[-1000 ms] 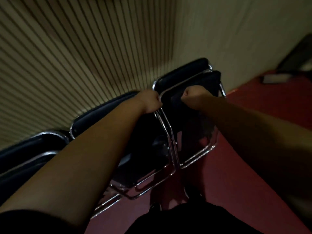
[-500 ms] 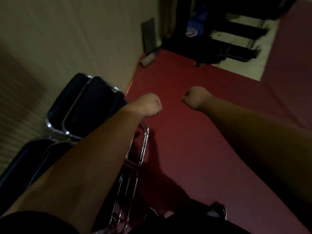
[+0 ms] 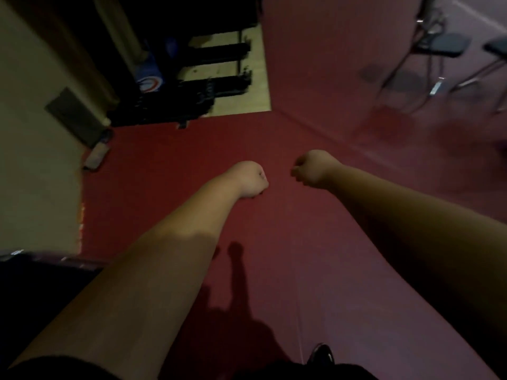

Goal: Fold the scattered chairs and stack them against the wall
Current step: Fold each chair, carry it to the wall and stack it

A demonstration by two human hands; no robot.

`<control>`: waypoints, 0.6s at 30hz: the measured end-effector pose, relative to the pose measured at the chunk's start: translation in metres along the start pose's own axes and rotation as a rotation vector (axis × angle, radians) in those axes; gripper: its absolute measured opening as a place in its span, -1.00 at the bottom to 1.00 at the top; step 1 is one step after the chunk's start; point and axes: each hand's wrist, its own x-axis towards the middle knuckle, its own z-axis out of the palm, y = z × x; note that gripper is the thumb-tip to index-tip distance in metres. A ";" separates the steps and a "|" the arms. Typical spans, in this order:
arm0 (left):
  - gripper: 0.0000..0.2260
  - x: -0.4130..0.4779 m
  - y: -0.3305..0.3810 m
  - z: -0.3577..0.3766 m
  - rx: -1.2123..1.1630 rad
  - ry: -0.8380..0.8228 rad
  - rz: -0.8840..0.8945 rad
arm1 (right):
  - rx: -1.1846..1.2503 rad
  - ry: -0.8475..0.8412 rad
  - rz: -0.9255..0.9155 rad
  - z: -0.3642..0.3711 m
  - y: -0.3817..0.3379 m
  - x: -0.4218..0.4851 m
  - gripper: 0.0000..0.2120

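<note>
My left hand (image 3: 251, 180) and my right hand (image 3: 311, 169) hang side by side over the red floor (image 3: 274, 242), both curled into fists with nothing in them. Two unfolded chairs with dark seats and thin metal legs stand at the far right: one chair (image 3: 439, 46) and a second chair (image 3: 496, 50) cut by the frame edge. A dark edge of the stacked folded chairs (image 3: 41, 270) shows at the lower left beside the beige wall (image 3: 33, 160).
Dark equipment (image 3: 208, 78) lies on a pale floor patch at the top centre, with a blue object (image 3: 149, 75) beside it. A small pale item (image 3: 96, 157) lies at the foot of the wall. My shoe (image 3: 321, 355) shows at the bottom.
Both hands let go of the folded chair at the wall. My view swung right, away from the stack, and the unfolded chairs came into sight.
</note>
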 end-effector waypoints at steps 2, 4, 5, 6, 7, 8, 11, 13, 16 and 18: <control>-0.82 0.034 0.081 0.027 0.053 -0.032 0.099 | 0.047 0.051 0.113 -0.033 0.085 -0.007 -0.70; -0.81 0.058 0.143 0.050 0.103 -0.047 0.182 | 0.083 0.108 0.204 -0.057 0.154 -0.014 -0.70; -0.80 0.073 0.184 0.065 0.144 -0.057 0.235 | 0.107 0.137 0.264 -0.076 0.194 -0.024 -0.70; -0.79 0.081 0.204 0.073 0.178 -0.059 0.267 | 0.120 0.159 0.290 -0.085 0.218 -0.026 -0.70; -0.78 0.090 0.229 0.083 0.220 -0.076 0.305 | 0.133 0.174 0.329 -0.096 0.244 -0.033 -0.70; -0.77 0.100 0.252 0.092 0.261 -0.092 0.342 | 0.143 0.187 0.364 -0.105 0.270 -0.039 -0.70; -0.76 0.135 0.313 0.114 0.331 -0.134 0.420 | 0.213 0.215 0.479 -0.126 0.335 -0.055 -0.72; -0.77 0.156 0.332 0.120 0.347 -0.150 0.444 | 0.246 0.225 0.516 -0.128 0.359 -0.057 -0.73; -0.80 0.194 0.365 0.133 0.313 -0.204 0.477 | 0.301 0.238 0.571 -0.132 0.396 -0.055 -0.75; -0.81 0.222 0.382 0.144 0.270 -0.266 0.491 | 0.312 0.233 0.601 -0.136 0.414 -0.048 -0.76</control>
